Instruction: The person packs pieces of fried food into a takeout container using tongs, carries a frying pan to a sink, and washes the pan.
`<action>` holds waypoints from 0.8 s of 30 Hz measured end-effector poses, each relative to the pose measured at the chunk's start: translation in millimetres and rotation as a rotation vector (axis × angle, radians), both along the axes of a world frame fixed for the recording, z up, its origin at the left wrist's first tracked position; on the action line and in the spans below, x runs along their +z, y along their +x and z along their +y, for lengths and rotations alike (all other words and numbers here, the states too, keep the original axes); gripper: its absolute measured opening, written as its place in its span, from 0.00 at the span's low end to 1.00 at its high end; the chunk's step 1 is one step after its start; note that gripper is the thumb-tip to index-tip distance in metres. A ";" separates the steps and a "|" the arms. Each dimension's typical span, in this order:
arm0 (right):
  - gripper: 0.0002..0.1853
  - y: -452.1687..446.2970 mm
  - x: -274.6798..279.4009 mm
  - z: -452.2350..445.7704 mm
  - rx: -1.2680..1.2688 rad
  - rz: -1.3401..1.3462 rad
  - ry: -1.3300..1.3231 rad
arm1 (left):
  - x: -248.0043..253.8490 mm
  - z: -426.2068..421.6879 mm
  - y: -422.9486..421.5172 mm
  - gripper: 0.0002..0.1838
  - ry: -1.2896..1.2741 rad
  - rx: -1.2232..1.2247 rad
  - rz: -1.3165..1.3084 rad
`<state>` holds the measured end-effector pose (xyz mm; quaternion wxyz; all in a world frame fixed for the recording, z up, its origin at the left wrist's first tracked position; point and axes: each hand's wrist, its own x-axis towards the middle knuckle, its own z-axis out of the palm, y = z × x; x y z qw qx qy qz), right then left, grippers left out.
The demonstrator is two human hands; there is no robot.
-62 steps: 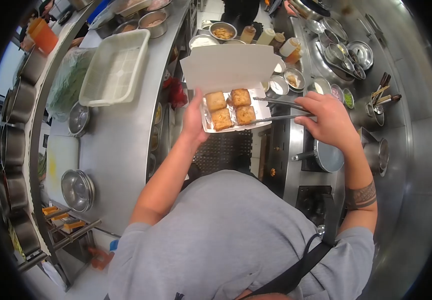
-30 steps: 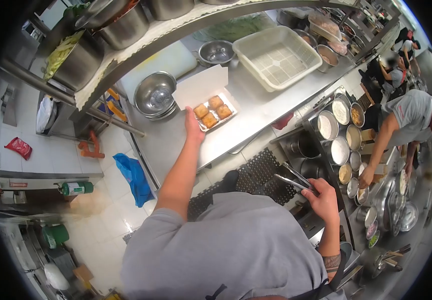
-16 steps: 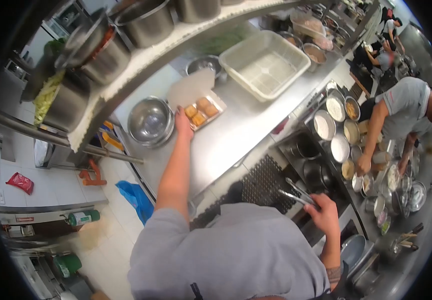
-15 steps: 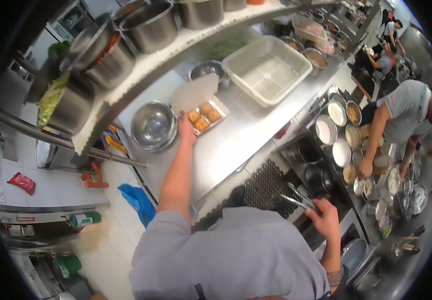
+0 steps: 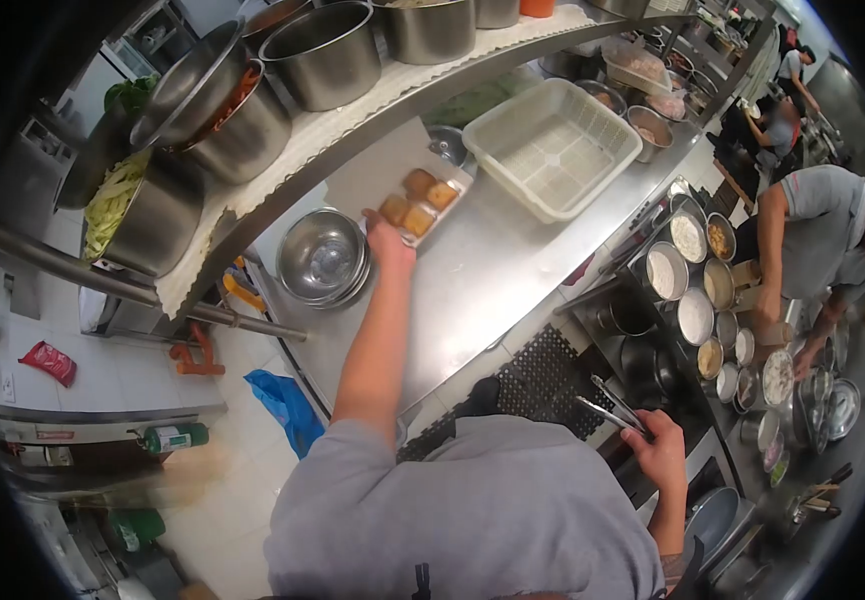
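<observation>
My left hand (image 5: 390, 242) is closed on the near left edge of a white takeaway box (image 5: 393, 160), thumb at its rim. The box's lid stands open toward the shelf, and several golden-brown fried pieces (image 5: 418, 203) lie inside. Whether the box rests on the steel counter or is raised, I cannot tell. Just left of this hand sit nested steel bowls (image 5: 321, 255). Low on the right, my right hand (image 5: 661, 448) grips metal tongs (image 5: 618, 412), their tips apart with nothing between them, above the floor mat.
A white plastic basket (image 5: 553, 145) stands on the counter (image 5: 483, 280), right of the box. Overhead, a shelf (image 5: 373, 125) bears steel pots and a container of shredded greens (image 5: 118, 205). A co-worker (image 5: 823, 220) reaches over several food containers (image 5: 695, 316) at the right.
The box has shifted away from me toward the shelf, now partly covering the bowl behind it. My left hand moved with it. My right hand still holds the tongs, and the view has shifted slightly.
</observation>
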<state>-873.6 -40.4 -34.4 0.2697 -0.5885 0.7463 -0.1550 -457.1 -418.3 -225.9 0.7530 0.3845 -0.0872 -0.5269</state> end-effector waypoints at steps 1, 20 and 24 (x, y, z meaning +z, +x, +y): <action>0.20 2.0 1.0 -0.3 -0.014 -0.007 -0.003 | -5.1 -13.7 2.5 0.30 -0.011 0.099 -0.031; 0.23 -20.3 0.4 30.5 -0.165 0.023 0.056 | -36.3 -145.3 131.5 0.37 1.325 -0.189 -2.543; 0.23 -18.5 -16.6 46.9 -0.302 -0.054 0.006 | 12.8 -123.4 102.6 0.37 1.279 -0.226 -2.097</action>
